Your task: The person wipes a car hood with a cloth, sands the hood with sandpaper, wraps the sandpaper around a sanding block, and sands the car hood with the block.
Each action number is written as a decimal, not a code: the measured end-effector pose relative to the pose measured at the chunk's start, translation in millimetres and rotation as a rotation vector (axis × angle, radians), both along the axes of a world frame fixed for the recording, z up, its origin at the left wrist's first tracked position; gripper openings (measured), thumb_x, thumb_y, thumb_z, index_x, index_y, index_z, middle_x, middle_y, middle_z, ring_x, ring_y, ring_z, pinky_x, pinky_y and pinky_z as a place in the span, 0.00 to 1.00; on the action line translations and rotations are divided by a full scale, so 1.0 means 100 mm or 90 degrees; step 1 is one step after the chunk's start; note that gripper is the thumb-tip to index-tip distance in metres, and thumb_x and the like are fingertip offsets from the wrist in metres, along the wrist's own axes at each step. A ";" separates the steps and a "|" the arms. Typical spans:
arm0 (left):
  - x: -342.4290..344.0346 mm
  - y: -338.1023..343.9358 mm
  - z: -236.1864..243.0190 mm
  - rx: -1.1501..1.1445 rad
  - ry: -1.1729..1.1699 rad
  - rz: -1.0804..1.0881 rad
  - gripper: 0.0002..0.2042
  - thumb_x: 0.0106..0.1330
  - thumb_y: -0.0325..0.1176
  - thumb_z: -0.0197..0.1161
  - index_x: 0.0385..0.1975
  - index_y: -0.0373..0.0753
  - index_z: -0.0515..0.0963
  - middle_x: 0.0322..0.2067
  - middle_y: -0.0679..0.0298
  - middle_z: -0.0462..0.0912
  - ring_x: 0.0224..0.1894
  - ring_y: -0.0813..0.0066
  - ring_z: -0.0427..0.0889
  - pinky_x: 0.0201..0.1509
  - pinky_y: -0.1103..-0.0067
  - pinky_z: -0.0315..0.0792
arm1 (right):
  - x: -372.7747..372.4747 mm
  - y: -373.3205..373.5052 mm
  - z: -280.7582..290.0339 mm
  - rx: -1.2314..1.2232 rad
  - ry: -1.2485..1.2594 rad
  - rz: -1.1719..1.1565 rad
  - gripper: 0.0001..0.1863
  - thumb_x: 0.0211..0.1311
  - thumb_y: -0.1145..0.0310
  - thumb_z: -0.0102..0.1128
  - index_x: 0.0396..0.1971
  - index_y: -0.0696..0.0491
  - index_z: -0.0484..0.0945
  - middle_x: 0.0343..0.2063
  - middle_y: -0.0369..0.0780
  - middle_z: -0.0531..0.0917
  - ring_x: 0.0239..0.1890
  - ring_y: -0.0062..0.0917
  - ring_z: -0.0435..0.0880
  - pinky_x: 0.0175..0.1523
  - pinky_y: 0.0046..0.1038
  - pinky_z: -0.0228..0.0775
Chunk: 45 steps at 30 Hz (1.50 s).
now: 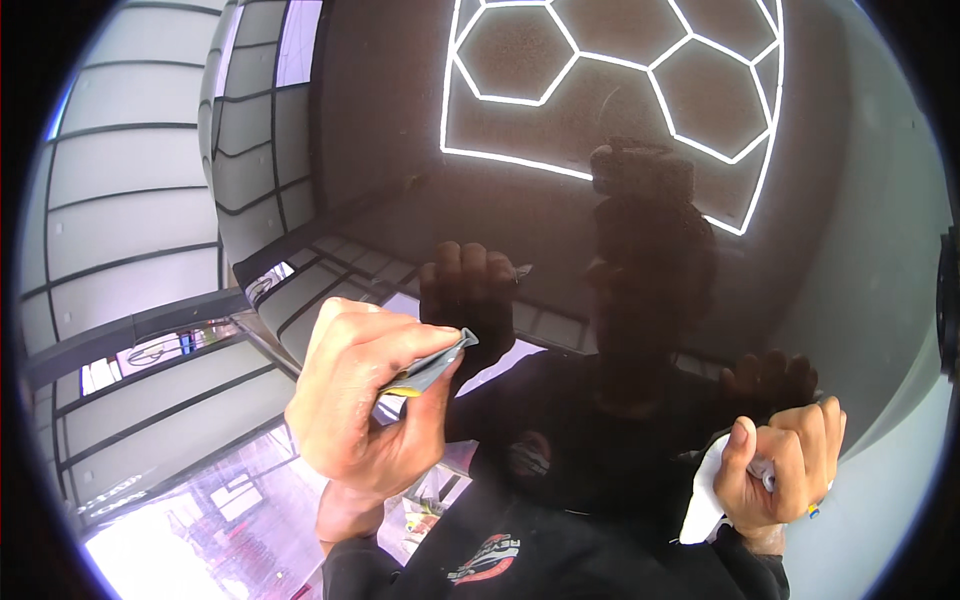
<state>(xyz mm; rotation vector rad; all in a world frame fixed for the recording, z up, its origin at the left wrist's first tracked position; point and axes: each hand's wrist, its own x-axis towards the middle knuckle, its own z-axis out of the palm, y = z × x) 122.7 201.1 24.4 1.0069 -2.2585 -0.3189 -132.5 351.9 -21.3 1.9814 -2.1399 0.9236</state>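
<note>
My left hand is raised in front of a dark glossy panel that mirrors the room. It pinches a small flat grey scraper with a yellow part, whose tip touches the panel. The hand's own reflection meets it just above. My right hand is lower at the right, closed on a crumpled white cloth and a small object with a blue and yellow tip; what that object is I cannot tell.
The panel reflects a person in a dark top wearing a head camera, white hexagonal ceiling lights and a gridded window wall. A pale grey surface runs along the right.
</note>
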 end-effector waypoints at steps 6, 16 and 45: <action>-0.02 -0.06 -0.05 -0.017 -0.042 -0.024 0.15 0.39 0.12 0.66 0.30 0.33 0.83 0.26 0.59 0.80 0.27 0.65 0.77 0.31 0.75 0.70 | 0.05 0.04 -0.02 0.021 -0.018 0.014 0.15 0.50 0.69 0.69 0.14 0.50 0.70 0.17 0.36 0.68 0.21 0.27 0.63 0.30 0.31 0.51; -0.08 -0.06 -0.05 -0.050 -0.105 -0.009 0.16 0.38 0.14 0.66 0.30 0.36 0.82 0.26 0.62 0.79 0.26 0.64 0.76 0.31 0.74 0.70 | 0.06 0.11 -0.08 0.004 -0.027 0.037 0.12 0.47 0.70 0.67 0.16 0.51 0.71 0.17 0.36 0.67 0.22 0.27 0.63 0.31 0.31 0.51; -0.13 -0.06 -0.12 -0.104 -0.206 -0.023 0.16 0.35 0.16 0.66 0.30 0.34 0.83 0.24 0.62 0.77 0.27 0.64 0.75 0.32 0.73 0.69 | 0.10 0.14 -0.10 0.005 -0.052 0.057 0.12 0.44 0.69 0.67 0.14 0.51 0.71 0.14 0.37 0.67 0.20 0.27 0.64 0.29 0.30 0.54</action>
